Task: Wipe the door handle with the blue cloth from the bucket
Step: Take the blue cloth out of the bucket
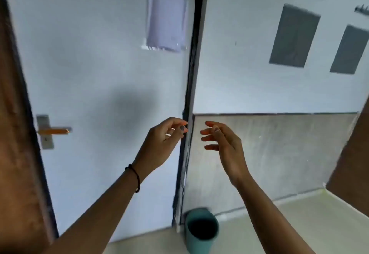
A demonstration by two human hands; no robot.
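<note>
One pale blue-white door (95, 70) bears one paper sheet (166, 17). Two grey panels (294, 35) hang on the wall. One teal plastic bucket (201, 231) stands on the floor; no cloth shows inside. Left hand (162, 140) and right hand (223, 143) hover empty, fingers loosely spread. One orange lever door handle (54, 131) sits far left.
</note>
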